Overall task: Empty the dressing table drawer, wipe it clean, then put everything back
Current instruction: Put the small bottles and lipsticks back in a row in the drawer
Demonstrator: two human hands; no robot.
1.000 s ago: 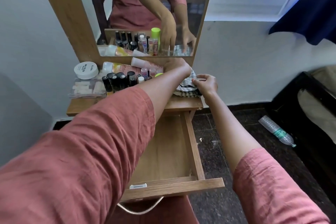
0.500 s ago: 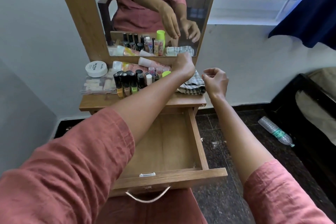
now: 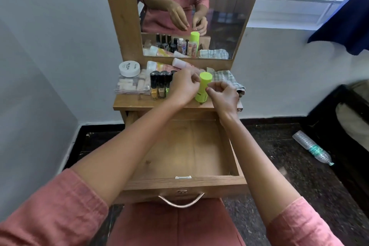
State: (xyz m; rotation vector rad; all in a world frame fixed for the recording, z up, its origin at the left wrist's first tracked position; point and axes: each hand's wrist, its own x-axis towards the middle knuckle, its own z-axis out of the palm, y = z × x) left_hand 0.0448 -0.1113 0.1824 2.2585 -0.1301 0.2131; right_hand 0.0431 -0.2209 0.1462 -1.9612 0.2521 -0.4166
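The wooden drawer (image 3: 185,183) is pulled out and nothing lies in it. On the dressing table top (image 3: 135,104) a lime green bottle (image 3: 203,86) stands upright. My left hand (image 3: 182,89) hovers just left of its cap with relaxed fingers; I cannot tell whether they touch it. My right hand (image 3: 224,96) is at the bottle's right side, its fingers curled with thumb and forefinger together, and nothing shows in it. A checked cloth (image 3: 227,79) lies folded on the table's right end, behind my right hand.
Nail polish bottles (image 3: 159,84), a white jar (image 3: 129,68), a clear box (image 3: 131,86) and tubes (image 3: 159,65) crowd the table's left and back below the mirror (image 3: 189,6). A plastic bottle (image 3: 311,148) lies on the dark floor, right. Dark furniture (image 3: 339,122) stands far right.
Both hands have come off the checked cloth, which now lies alone at the back right. They have moved toward me and sit on either side of the green bottle.
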